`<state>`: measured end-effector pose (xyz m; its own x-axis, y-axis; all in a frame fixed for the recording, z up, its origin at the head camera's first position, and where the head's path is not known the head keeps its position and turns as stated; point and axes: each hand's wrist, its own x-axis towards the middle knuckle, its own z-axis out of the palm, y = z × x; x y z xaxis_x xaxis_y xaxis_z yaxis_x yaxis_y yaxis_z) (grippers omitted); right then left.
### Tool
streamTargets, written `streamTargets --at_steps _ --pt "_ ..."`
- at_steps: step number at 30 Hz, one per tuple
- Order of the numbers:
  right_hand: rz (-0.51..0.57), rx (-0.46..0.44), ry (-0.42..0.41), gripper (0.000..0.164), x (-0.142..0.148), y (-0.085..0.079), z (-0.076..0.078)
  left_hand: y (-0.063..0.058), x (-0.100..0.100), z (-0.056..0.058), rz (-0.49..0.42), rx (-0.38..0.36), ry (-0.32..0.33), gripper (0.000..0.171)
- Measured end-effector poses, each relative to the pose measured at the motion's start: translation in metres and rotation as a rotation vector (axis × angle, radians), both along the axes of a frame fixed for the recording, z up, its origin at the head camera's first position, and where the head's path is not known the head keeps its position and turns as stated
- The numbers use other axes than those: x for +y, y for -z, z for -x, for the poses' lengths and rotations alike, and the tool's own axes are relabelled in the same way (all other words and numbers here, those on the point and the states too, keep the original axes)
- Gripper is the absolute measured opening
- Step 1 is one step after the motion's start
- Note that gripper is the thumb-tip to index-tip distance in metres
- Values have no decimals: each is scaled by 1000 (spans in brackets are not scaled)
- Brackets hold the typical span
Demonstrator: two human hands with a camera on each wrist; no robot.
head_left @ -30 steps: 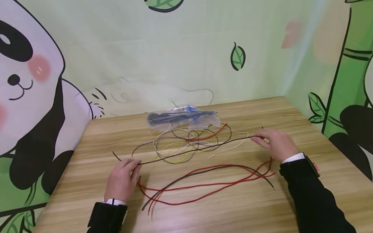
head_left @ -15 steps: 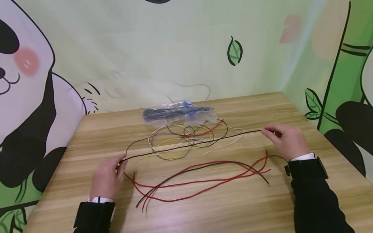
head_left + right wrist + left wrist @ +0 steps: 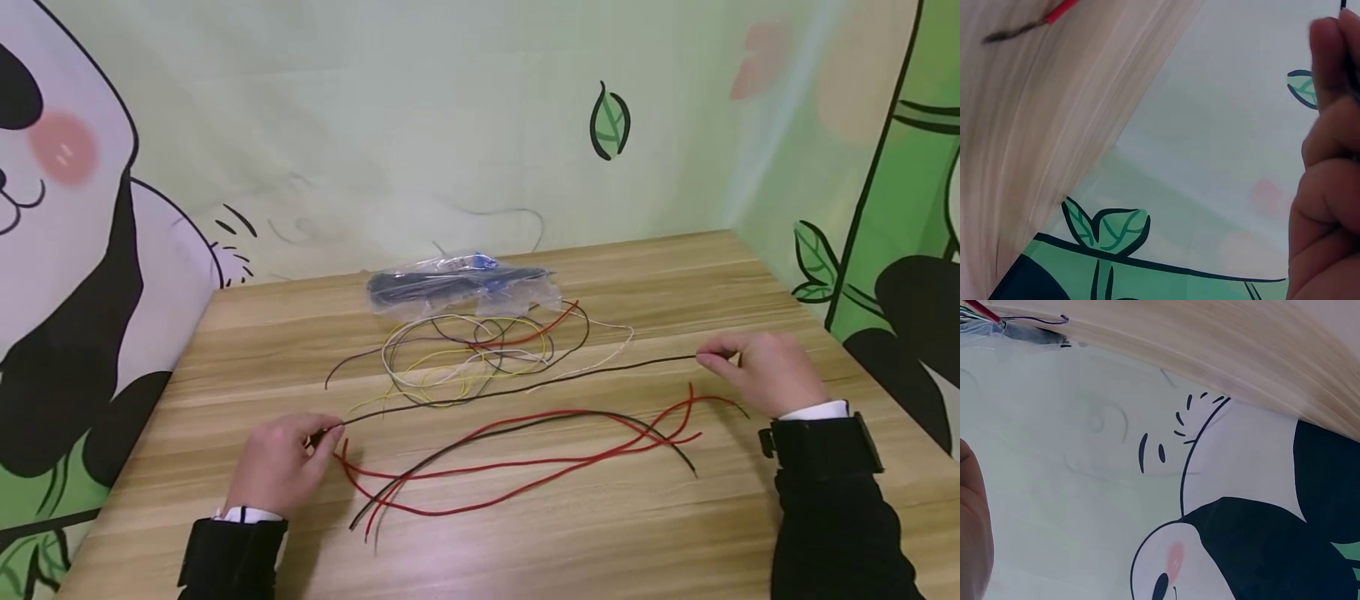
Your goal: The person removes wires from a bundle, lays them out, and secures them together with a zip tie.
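A thin black wire stretches between the two hands in the head view, bowing slightly. My left hand pinches its left end between thumb and fingers; my right hand pinches the right end. Nearer the front, several red wires and another black wire lie crossed on the table. In the right wrist view, a red wire's bare twisted end shows, and the right hand has curled fingers. Only an edge of the left hand appears in the left wrist view.
Behind the held wire lies a loose tangle of yellow, white, purple and dark wires. A clear plastic bag with dark contents rests farther back on the wooden table. A printed panda backdrop stands behind it.
Both hands moved farther apart, drawing the black wire out longer between them. In the last half second the right hand went right and slightly lower, and the wire came to sag a little.
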<state>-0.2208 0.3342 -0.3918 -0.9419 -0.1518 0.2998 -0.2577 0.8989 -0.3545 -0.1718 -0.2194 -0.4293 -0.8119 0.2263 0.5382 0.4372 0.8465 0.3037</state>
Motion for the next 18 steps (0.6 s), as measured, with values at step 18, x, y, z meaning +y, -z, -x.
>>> streamTargets --at_steps 18 --pt "-13 -259 -9 14 8 9 7 -1 -5 0 3 -375 93 28"
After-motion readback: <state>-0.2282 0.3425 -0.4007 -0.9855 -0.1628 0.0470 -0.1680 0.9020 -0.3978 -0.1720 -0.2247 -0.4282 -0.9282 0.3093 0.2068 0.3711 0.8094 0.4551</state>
